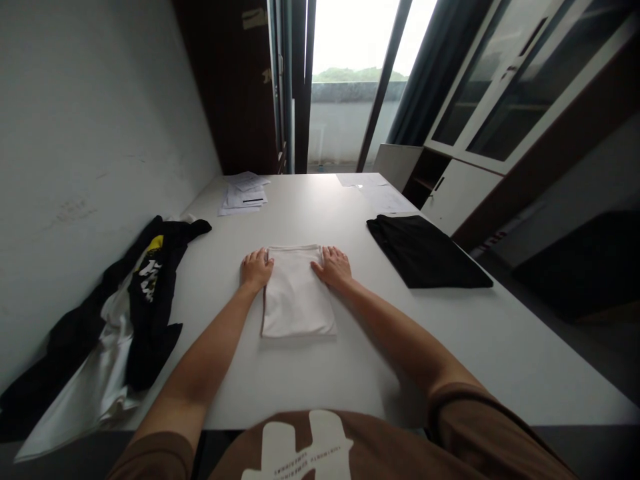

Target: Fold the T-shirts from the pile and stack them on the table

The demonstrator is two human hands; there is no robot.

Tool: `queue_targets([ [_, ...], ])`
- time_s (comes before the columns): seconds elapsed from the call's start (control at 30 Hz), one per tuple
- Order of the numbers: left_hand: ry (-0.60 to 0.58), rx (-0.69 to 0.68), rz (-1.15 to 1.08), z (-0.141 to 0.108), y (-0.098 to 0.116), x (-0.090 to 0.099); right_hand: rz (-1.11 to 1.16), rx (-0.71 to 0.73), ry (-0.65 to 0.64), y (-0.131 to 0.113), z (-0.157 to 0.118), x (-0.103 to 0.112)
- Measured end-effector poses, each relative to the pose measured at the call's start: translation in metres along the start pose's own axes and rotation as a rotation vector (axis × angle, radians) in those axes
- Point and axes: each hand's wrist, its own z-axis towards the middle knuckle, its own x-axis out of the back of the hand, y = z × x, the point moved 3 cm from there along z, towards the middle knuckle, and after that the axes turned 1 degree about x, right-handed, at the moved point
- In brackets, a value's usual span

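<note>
A white garment (299, 293), folded into a neat rectangle, lies flat on the white table in front of me. At its far left corner is my left hand (257, 268), palm down, the thumb touching the cloth's edge and the fingers on the table beside it. My right hand (334, 265) rests at the far right corner, with its thumb on the cloth and its fingers laid out flat past the side edge. Both hands look open. What kind of garment it is cannot be made out from the folds.
Black folded cloth (433, 252) lies to the right. On the left, a loose heap of black and white clothes (150, 287) hangs over the table (310, 387) edge by the wall. Papers (245, 193) and more sheets (383, 197) lie at the far end. Cabinets (465, 193) stand beyond.
</note>
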Motion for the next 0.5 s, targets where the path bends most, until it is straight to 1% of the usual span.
queue_targets([
  [0.07,-0.006,-0.002,-0.018,-0.002,0.002,0.002,-0.001,-0.019,-0.013,0.0,0.001,0.001],
  [0.2,-0.05,-0.036,-0.112,-0.004,0.013,0.002,0.056,0.048,-0.049,-0.009,0.001,-0.001],
  [0.33,-0.05,-0.004,-0.296,-0.001,0.015,0.002,0.157,0.085,-0.005,-0.019,-0.003,-0.001],
  [0.43,-0.054,0.086,-0.482,0.003,0.012,0.002,0.245,0.106,-0.002,-0.023,-0.003,-0.001],
  [0.5,-0.098,0.211,-0.718,0.004,0.01,-0.001,0.286,0.098,-0.025,-0.024,-0.002,0.0],
])
